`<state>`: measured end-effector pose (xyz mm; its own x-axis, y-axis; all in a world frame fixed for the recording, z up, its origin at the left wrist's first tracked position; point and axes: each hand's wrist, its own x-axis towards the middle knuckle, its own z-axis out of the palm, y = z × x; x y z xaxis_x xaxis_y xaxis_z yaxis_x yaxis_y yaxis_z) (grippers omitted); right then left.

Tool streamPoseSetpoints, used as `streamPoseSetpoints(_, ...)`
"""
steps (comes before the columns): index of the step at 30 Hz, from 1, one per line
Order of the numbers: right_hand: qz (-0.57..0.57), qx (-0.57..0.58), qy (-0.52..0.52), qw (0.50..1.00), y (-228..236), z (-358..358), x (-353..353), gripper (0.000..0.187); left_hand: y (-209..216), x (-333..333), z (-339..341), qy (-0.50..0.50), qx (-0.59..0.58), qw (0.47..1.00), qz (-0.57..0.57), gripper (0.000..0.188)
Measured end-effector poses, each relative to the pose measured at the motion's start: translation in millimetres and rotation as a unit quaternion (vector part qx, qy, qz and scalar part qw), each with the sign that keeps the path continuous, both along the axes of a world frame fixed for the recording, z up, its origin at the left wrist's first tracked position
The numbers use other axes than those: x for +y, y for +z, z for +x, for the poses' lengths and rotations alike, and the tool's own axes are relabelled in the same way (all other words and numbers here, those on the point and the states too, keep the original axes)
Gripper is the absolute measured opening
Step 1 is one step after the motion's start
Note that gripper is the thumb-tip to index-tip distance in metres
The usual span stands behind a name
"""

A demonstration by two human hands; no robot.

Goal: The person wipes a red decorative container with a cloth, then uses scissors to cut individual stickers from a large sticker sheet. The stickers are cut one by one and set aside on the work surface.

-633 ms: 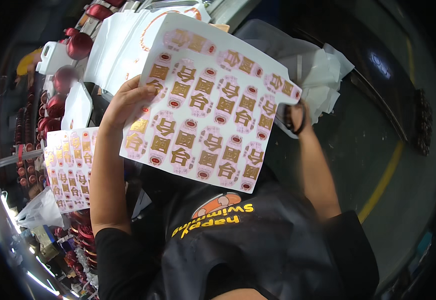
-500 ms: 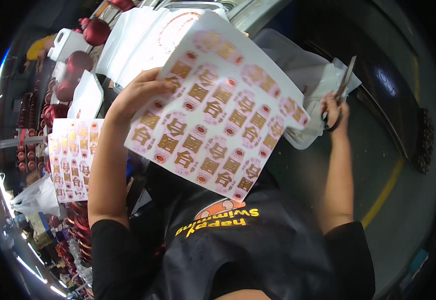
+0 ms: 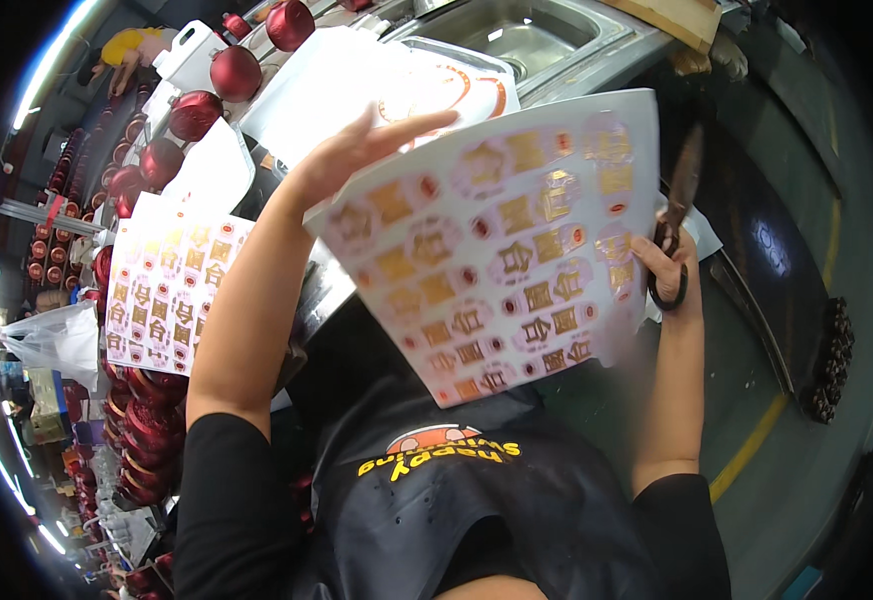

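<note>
A large white sheet [image 3: 507, 250] printed with rows of gold and pink label designs hangs tilted and slightly curved before my black apron [image 3: 437, 510]. My left hand [image 3: 357, 150] is at its upper left edge, fingers stretched out along the top; part of the palm is hidden by the sheet. On the opposite side my right hand [image 3: 682, 270] holds dark-handled scissors [image 3: 687, 185], blades pointing up and away. The thumb and fingers of that hand also meet the sheet's right edge.
A second printed sheet [image 3: 147, 300] lies at the left, near dark red balls [image 3: 235, 73] and a white jug [image 3: 192, 55]. White sheeting [image 3: 307, 85] lies beyond my left hand, beside a metal sink [image 3: 527, 40]. A yellow line [image 3: 752, 450] crosses the floor at right.
The sheet has swung round and shifted right, its right edge now at my right hand. My left hand has moved right and its fingers have straightened. The scissors stay in my right hand.
</note>
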<state>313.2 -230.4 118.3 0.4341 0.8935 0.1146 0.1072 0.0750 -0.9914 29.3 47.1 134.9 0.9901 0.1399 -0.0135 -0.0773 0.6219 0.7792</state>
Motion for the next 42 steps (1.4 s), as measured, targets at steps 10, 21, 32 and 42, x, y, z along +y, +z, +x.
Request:
streamPoseSetpoints(10,0.109,0.056,-0.145,0.982,-46.0,-53.7,6.1,0.017,-64.2,-72.9,-50.4,0.309,0.116,0.938,0.109,0.037)
streamPoseSetpoints(21,-0.203,0.039,-0.052,0.977,-53.8,-1.1,-55.8,0.029,-65.3,12.3,-85.9,0.222,0.158,0.954,0.127,0.031)
streamPoseSetpoints(32,-0.182,-0.136,0.077,0.971,-52.9,2.9,-22.2,0.058,-72.3,11.7,-96.8,0.249,0.169,0.945,0.131,0.020)
streamPoseSetpoints(42,-0.180,-0.129,0.010,0.975,-59.3,-13.9,-12.2,0.064,-70.1,17.7,-93.5,0.252,0.159,0.943,0.151,0.021)
